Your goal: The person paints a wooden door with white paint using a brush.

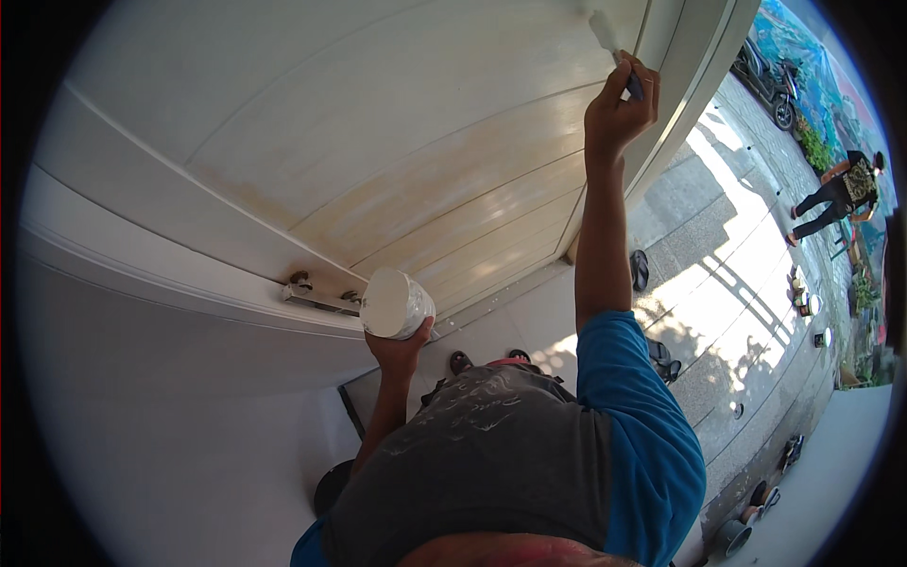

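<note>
My right hand [622, 111] is raised at the upper right, its fingers wrapped round the dark handle of a paintbrush [603, 33]. The brush's whitish bristles point up against a panelled door [416, 123], near the door's right edge. White covers much of the door, with yellowish-brown patches showing lower down. Lower left, my left hand [399, 353] grips a round white paint tub [408, 300] from below, tilted towards the door. Close beside the tub is a metal door handle and lock plate [326, 300]. Most of my left fingers are hidden behind the tub.
A door frame [699, 66] edges the door on the right. Sandals [640, 271] lie on the sunlit paving [699, 255] outside. Further off, another person [841, 197] walks near a parked motorbike [775, 85]. Pots [732, 537] stand at the lower right.
</note>
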Action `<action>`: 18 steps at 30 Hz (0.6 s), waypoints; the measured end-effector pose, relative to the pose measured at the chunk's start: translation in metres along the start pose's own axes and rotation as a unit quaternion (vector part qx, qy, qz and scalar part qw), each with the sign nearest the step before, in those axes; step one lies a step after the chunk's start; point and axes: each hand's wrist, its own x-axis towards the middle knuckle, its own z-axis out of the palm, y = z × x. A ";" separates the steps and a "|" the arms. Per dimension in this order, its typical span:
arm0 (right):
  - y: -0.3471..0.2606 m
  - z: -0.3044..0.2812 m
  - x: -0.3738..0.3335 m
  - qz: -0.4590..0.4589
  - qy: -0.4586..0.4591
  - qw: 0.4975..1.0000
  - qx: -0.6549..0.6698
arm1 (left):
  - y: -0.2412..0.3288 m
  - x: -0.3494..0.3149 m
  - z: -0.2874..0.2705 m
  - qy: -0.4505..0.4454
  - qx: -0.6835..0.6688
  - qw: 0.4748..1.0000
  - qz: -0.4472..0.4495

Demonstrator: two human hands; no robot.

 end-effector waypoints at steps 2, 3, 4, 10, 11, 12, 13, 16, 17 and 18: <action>-0.033 0.012 -0.027 0.015 -0.085 0.995 0.058 | -0.003 -0.005 0.006 0.010 0.013 1.000 0.001; -0.064 0.020 -0.039 -0.033 -0.120 0.990 0.072 | -0.003 -0.009 0.006 0.014 0.025 1.000 0.000; -0.093 0.022 -0.050 -0.027 -0.148 0.980 0.130 | -0.002 -0.012 0.008 0.014 0.026 1.000 0.000; -0.158 0.005 -0.084 0.030 -0.325 0.871 0.368 | 0.007 -0.021 0.027 0.036 -0.007 0.999 -0.002; -0.149 0.002 -0.090 0.024 -0.340 0.872 0.351 | 0.007 -0.022 0.029 0.038 -0.003 0.999 -0.002; -0.128 0.001 -0.094 0.046 -0.318 0.889 0.326 | 0.006 -0.025 0.030 0.044 0.001 0.999 -0.003; -0.104 -0.003 -0.094 0.080 -0.308 0.895 0.312 | 0.005 -0.027 0.031 0.049 0.001 0.999 -0.004; -0.051 -0.023 -0.078 0.096 -0.217 0.954 0.186 | 0.003 -0.033 0.029 0.045 0.006 0.999 -0.010; -0.034 -0.030 -0.072 0.101 -0.180 0.969 0.138 | 0.004 -0.036 0.029 0.055 0.013 0.998 -0.006; -0.019 -0.034 -0.066 0.105 -0.142 0.980 0.087 | 0.004 -0.038 0.029 0.062 0.020 0.998 -0.002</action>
